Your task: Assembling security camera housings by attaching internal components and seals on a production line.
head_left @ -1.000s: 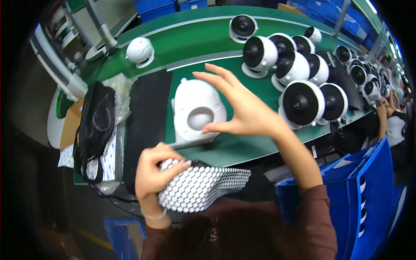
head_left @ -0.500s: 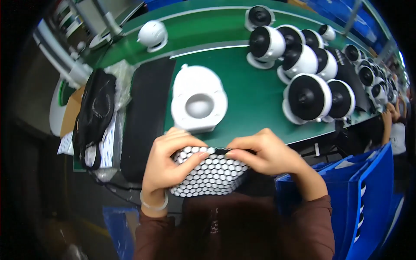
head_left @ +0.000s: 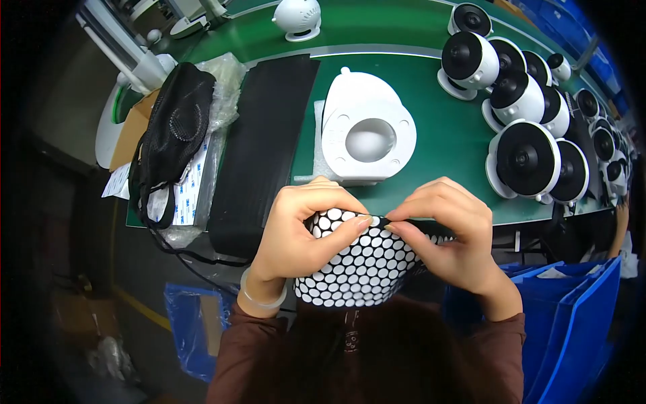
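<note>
Currently, dotted sheet [head_left: 356,276], black with rows of white discs, is at lower centre of frame, held in front of the bench edge and bowed. Left hand [head_left: 303,232] clamped on it, thumb across the discs, fingers behind. Right hand [head_left: 457,232]: thumb and forefinger pinched at its top edge, just beside the left thumb. Cannot tell whether a loose disc sits between those tips.

Risks (judged): if the discs are adhesive, as they look, one could fold or stick to a fingertip, given how close the two thumbs work. Bending the sheet harder might lift neighbouring discs. A slack left grip would let it slip off the bench edge, since no bench surface appears under it.

Around: white housing [head_left: 356,111], centre of frame, on the green bench [head_left: 434,168], round opening uncovered; just beyond the hands, so a forward swing could knock it. Black mat [head_left: 266,141] left of centre; black bag [head_left: 182,121] further left, its strap trailing down. Cameras [head_left: 525,161] crowd the upper right, limiting right-hand reach that way. Blue bin [head_left: 538,323], lower right, close by the right forearm.
</note>
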Demonstrator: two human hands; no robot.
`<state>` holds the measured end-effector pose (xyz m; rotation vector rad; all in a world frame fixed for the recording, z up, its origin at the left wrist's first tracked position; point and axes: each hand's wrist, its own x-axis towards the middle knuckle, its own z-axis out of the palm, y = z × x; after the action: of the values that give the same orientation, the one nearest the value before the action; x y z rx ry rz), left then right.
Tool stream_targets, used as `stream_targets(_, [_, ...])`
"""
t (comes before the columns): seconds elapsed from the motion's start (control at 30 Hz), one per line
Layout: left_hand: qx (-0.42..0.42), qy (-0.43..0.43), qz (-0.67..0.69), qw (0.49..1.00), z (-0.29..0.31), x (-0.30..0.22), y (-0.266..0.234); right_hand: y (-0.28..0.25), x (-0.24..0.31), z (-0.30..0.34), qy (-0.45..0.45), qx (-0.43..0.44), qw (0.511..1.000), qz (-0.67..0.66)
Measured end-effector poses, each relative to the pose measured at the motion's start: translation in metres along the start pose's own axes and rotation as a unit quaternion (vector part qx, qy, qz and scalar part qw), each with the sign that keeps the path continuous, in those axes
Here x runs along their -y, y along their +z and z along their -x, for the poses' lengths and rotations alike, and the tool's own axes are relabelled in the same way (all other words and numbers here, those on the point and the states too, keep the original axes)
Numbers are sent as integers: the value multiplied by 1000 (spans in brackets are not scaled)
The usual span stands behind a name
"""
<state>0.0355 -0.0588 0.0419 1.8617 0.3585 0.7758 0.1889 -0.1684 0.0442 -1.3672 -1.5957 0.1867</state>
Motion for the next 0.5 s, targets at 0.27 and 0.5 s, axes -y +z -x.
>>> stream_targets(0.27, [-2, 15, -2, 1000, 2, 0, -2, 3, 8, 2, -13, -39, 997, 68])
stream_targets(0.5, [-28, -30, 14, 999, -1, 1, 4, 4, 2, 2, -36, -65, 995, 67])
